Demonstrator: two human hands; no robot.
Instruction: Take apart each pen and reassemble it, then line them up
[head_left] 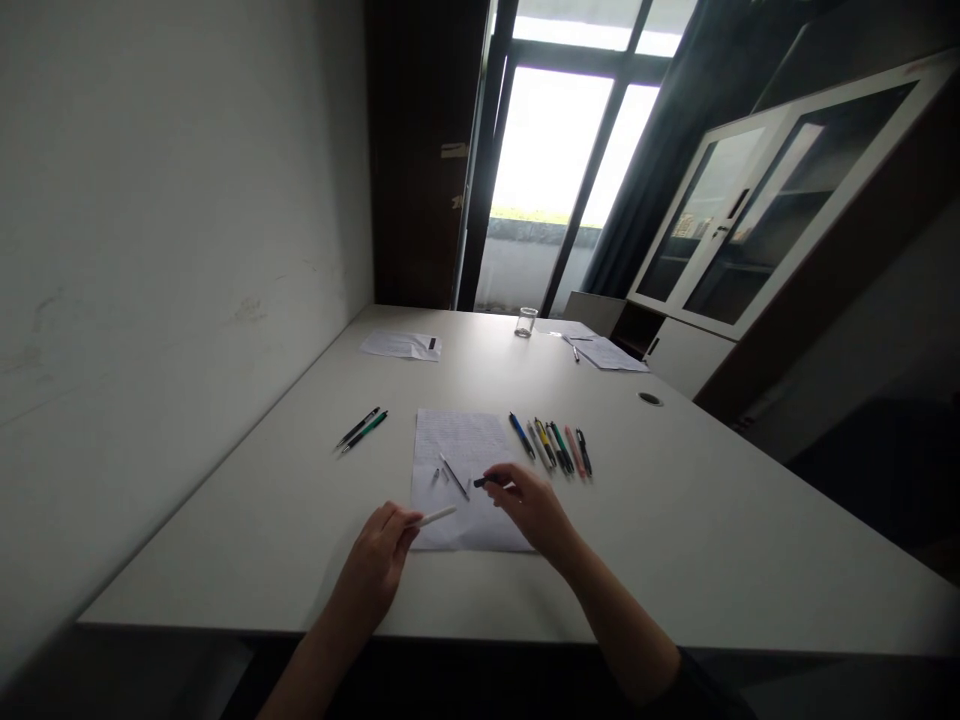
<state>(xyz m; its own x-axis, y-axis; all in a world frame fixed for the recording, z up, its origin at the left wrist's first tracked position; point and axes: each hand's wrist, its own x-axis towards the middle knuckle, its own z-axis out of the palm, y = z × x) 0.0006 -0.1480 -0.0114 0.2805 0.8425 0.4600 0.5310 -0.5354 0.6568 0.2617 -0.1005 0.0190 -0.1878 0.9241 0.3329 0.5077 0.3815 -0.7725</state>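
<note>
My left hand (382, 550) pinches a white pen barrel (438, 516) that points right over the lower part of a paper sheet (480, 530). Between the fingertips of my right hand (521, 495) is a short black pen part (482, 482), held above the same sheet. A thin pen refill (454, 477) lies slantwise on the paper between my hands. Small pen pieces (436, 476) rest left of the refill, too small to name exactly. The white barrel and the black part are apart from each other.
Right of the sheet several pens (559, 447) lie in a row, with a blue pen (522, 436) nearest the paper. Two pens (362, 431) lie to the left. Farther back are a glass (526, 322), a plastic-looking packet (401, 345) and papers (607, 354). A wall borders the table's left side.
</note>
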